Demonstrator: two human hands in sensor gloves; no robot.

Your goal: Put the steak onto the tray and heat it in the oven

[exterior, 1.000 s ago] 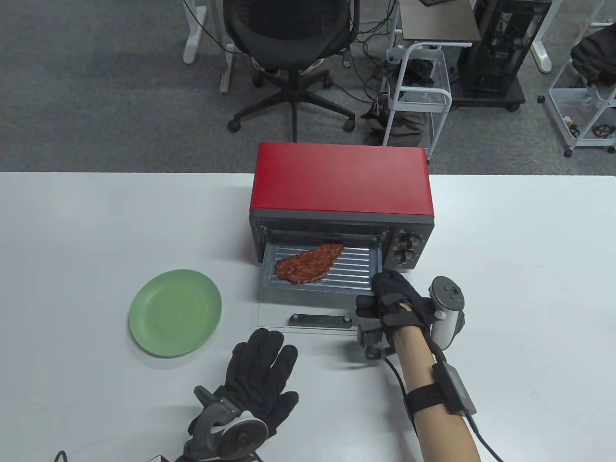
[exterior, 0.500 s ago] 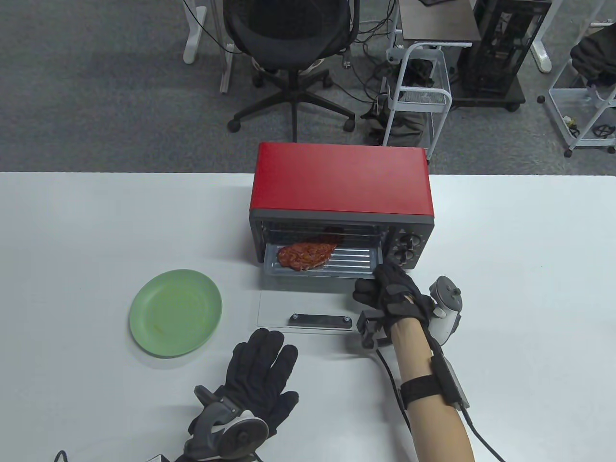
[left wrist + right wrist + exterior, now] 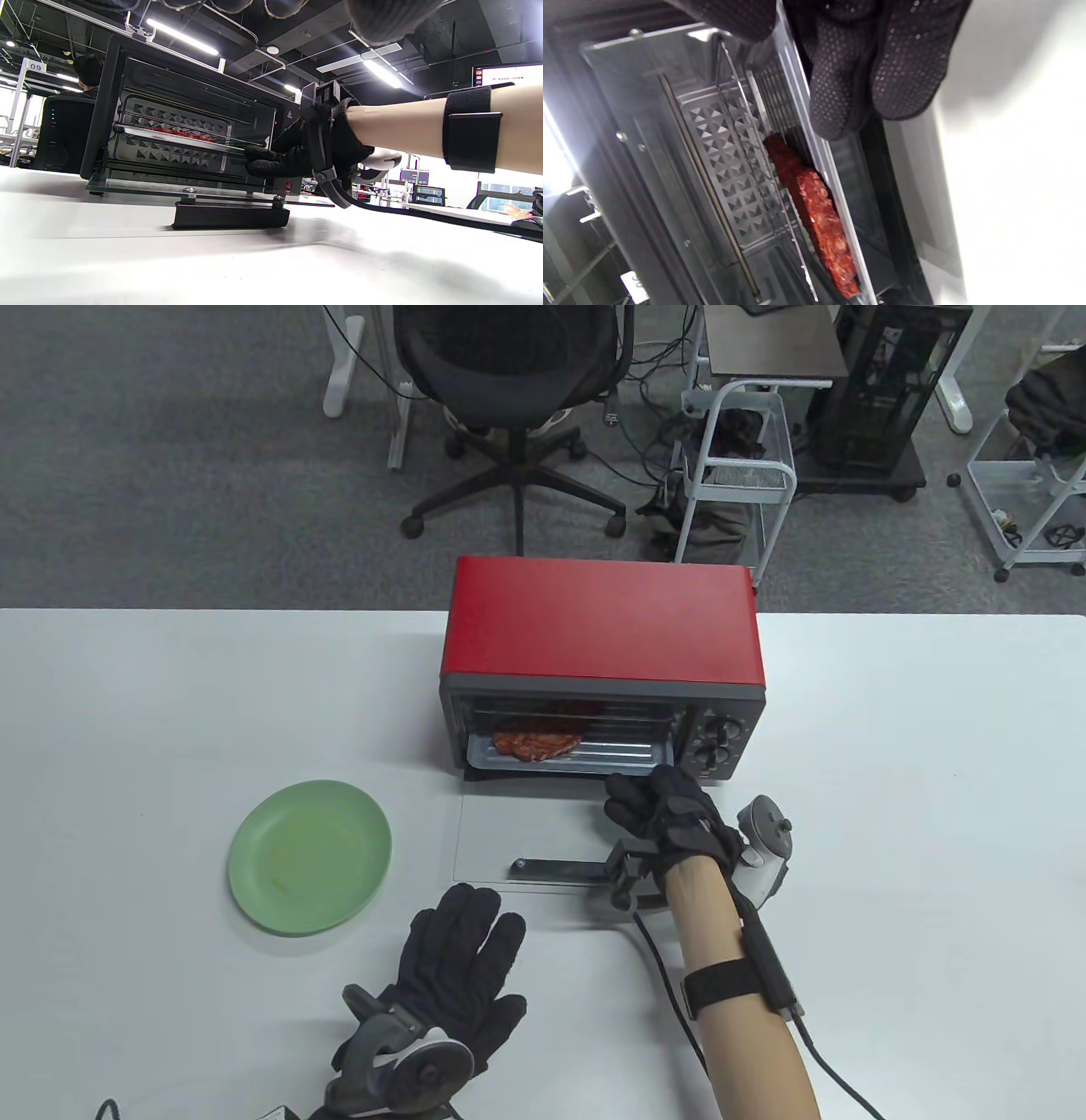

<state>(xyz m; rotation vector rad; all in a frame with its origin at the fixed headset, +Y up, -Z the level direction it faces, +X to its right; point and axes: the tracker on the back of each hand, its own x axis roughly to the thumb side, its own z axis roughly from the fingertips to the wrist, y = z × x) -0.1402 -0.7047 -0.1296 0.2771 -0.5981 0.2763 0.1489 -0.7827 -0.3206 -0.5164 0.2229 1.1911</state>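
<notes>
The red-brown steak (image 3: 536, 740) lies on the metal tray (image 3: 624, 756), which sits nearly all the way inside the red oven (image 3: 602, 623). My right hand (image 3: 632, 797) holds the tray's front right edge, fingers curled over the rim. In the right wrist view the fingers (image 3: 857, 76) hang over the tray rim (image 3: 842, 207) with the steak (image 3: 814, 203) just behind it. The left wrist view shows the right hand (image 3: 271, 159) at the end of the tray (image 3: 191, 142). My left hand (image 3: 462, 933) lies flat on the table, holding nothing.
The oven's glass door (image 3: 526, 831) lies folded down flat on the table, its dark handle (image 3: 560, 869) toward me. An empty green plate (image 3: 310, 857) sits left of the door. Two knobs (image 3: 714, 745) are on the oven's right front. An office chair stands beyond the table.
My right hand has pushed the tray with the steak back into the oven; only a narrow front strip of the tray still shows. The left hand has not moved.
</notes>
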